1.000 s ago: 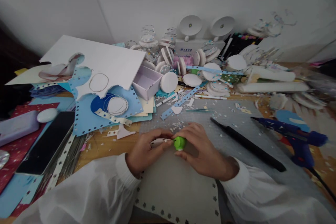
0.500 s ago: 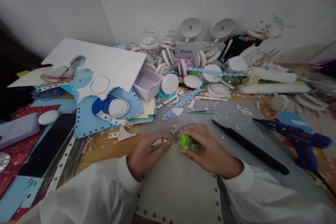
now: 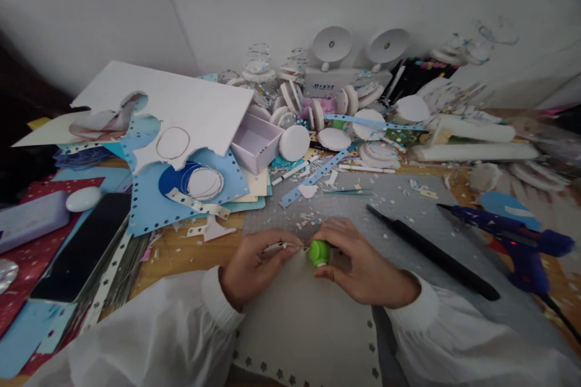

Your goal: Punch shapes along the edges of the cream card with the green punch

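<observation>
A cream sheet of paper (image 3: 313, 320) lies in front of me, with small flower-shaped holes along its near and side edges. My right hand (image 3: 358, 263) grips a bright green craft punch (image 3: 319, 252) between thumb and fingers at the sheet's far edge. To its left, my left hand (image 3: 258, 266) pinches the far edge of the same sheet, thumb on top. The edge curls up a little between its fingers. Whether the punch is pressed down cannot be made out.
A grey cutting mat (image 3: 399, 193) with paper scraps lies beyond. On the right are a black pen-like tool (image 3: 436, 254) and a blue glue gun (image 3: 512, 236). At left lie a phone (image 3: 82, 248) and blue punched paper (image 3: 149, 211); a lilac box (image 3: 256, 142) stands behind.
The green punch has tilted slightly in my right hand. The sheet's far edge is bent up more beside my left fingers, and its near edge has shifted slightly. Both hands keep their hold.
</observation>
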`<state>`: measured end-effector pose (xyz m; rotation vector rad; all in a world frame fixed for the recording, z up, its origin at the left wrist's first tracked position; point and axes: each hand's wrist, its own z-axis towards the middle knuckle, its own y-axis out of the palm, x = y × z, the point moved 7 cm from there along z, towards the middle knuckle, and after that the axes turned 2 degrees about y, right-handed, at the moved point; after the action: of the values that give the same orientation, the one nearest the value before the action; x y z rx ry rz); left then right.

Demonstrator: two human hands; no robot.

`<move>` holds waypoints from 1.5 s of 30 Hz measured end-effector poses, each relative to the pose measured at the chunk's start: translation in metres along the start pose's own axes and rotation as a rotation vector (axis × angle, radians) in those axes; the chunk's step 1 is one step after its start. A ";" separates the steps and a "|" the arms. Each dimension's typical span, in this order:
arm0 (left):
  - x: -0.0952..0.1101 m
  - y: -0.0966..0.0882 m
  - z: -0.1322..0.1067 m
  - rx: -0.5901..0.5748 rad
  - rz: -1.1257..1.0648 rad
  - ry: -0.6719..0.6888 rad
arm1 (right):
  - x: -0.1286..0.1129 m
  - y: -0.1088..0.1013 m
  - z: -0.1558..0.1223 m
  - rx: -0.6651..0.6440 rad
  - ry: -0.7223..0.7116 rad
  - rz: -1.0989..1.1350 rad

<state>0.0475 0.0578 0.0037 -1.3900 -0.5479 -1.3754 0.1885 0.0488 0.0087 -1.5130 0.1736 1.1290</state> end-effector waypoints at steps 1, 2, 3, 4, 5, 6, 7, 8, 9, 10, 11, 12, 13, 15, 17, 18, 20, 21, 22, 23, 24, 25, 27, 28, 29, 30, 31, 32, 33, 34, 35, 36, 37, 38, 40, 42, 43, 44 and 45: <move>0.000 0.000 0.000 0.000 0.004 0.000 | -0.001 0.000 0.000 0.010 -0.007 -0.018; 0.000 0.000 0.000 -0.001 0.010 0.000 | -0.002 0.001 0.001 0.020 -0.015 -0.034; 0.000 0.000 0.000 -0.003 0.020 -0.004 | -0.002 0.001 0.001 0.032 -0.023 -0.045; 0.001 0.000 0.000 -0.012 0.035 -0.009 | -0.003 0.001 0.001 0.044 -0.033 -0.052; 0.003 0.000 0.000 -0.024 0.051 -0.013 | -0.004 0.001 0.001 0.056 -0.042 -0.056; 0.005 0.000 0.000 -0.040 0.070 -0.018 | -0.004 0.001 0.001 0.065 -0.050 -0.060; 0.009 -0.001 0.000 -0.051 0.098 -0.022 | -0.004 0.001 0.000 0.069 -0.058 -0.066; 0.015 -0.003 0.000 -0.057 0.141 -0.021 | -0.004 0.001 0.000 0.072 -0.065 -0.072; 0.022 -0.005 0.000 -0.060 0.205 -0.011 | -0.004 0.002 0.000 0.072 -0.071 -0.078; 0.030 -0.007 0.001 -0.063 0.290 0.009 | -0.004 0.002 -0.001 0.072 -0.075 -0.083; 0.040 -0.007 0.002 -0.075 0.400 0.040 | -0.004 0.003 -0.001 0.074 -0.078 -0.087; 0.050 -0.005 0.003 -0.107 0.523 0.075 | -0.003 0.003 -0.001 0.078 -0.079 -0.089; 0.059 -0.001 0.005 -0.153 0.648 0.112 | -0.003 0.003 -0.002 0.082 -0.081 -0.092; 0.069 0.013 0.010 -0.273 0.876 0.145 | -0.004 0.003 -0.002 0.088 -0.091 -0.100; 0.069 0.026 0.016 -0.342 1.047 0.136 | -0.006 0.004 -0.003 0.096 -0.110 -0.118; 0.066 0.031 0.019 -0.364 1.107 0.121 | -0.007 0.004 -0.003 0.101 -0.118 -0.133; 0.056 0.042 0.025 -0.413 1.174 0.088 | -0.008 0.004 -0.004 0.110 -0.129 -0.165; 0.051 0.045 0.028 -0.434 1.186 0.072 | -0.008 0.004 -0.004 0.113 -0.133 -0.178; 0.047 0.048 0.030 -0.449 1.190 0.065 | -0.008 0.004 -0.003 0.115 -0.134 -0.187; 0.044 0.049 0.032 -0.459 1.190 0.064 | -0.008 0.005 -0.003 0.115 -0.135 -0.195; 0.042 0.050 0.034 -0.468 1.187 0.067 | -0.008 0.005 -0.003 0.112 -0.134 -0.204; 0.040 0.050 0.035 -0.479 1.185 0.074 | -0.008 0.005 -0.002 0.111 -0.135 -0.213; 0.038 0.051 0.038 -0.512 1.178 0.090 | -0.007 0.006 -0.002 0.112 -0.136 -0.230; 0.038 0.052 0.040 -0.534 1.173 0.101 | -0.007 0.006 -0.002 0.115 -0.138 -0.236; 0.037 0.052 0.041 -0.553 1.169 0.114 | -0.007 0.006 -0.002 0.122 -0.138 -0.241; 0.037 0.053 0.042 -0.569 1.164 0.130 | -0.007 0.006 -0.003 0.128 -0.138 -0.245; 0.038 0.054 0.043 -0.581 1.160 0.148 | -0.007 0.005 -0.003 0.134 -0.135 -0.248; 0.038 0.055 0.043 -0.589 1.155 0.165 | -0.007 0.005 -0.003 0.139 -0.135 -0.252; 0.038 0.056 0.044 -0.593 1.152 0.179 | -0.007 0.005 -0.003 0.140 -0.136 -0.256; 0.039 0.056 0.044 -0.591 1.151 0.187 | -0.007 0.005 -0.004 0.138 -0.137 -0.259; 0.039 0.056 0.044 -0.585 1.153 0.188 | -0.008 0.005 -0.004 0.137 -0.141 -0.263; 0.039 0.057 0.044 -0.578 1.156 0.184 | -0.009 0.005 -0.005 0.140 -0.145 -0.268; 0.040 0.057 0.044 -0.570 1.159 0.178 | -0.009 0.005 -0.005 0.147 -0.147 -0.273; 0.040 0.057 0.044 -0.564 1.162 0.171 | -0.010 0.004 -0.006 0.156 -0.149 -0.279; 0.042 0.059 0.044 -0.559 1.157 0.161 | -0.010 0.003 -0.008 0.186 -0.149 -0.295; 0.042 0.061 0.045 -0.568 1.147 0.154 | -0.010 0.003 -0.010 0.210 -0.147 -0.312; 0.042 0.061 0.045 -0.576 1.144 0.150 | -0.010 0.003 -0.010 0.218 -0.148 -0.318; 0.042 0.062 0.045 -0.585 1.141 0.147 | -0.010 0.004 -0.011 0.224 -0.147 -0.322; 0.041 0.062 0.045 -0.591 1.138 0.145 | -0.010 0.004 -0.011 0.226 -0.147 -0.322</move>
<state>0.1300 0.0623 0.0295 -1.6176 0.7463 -0.6601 0.1859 0.0339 0.0115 -1.2020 -0.0426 0.9232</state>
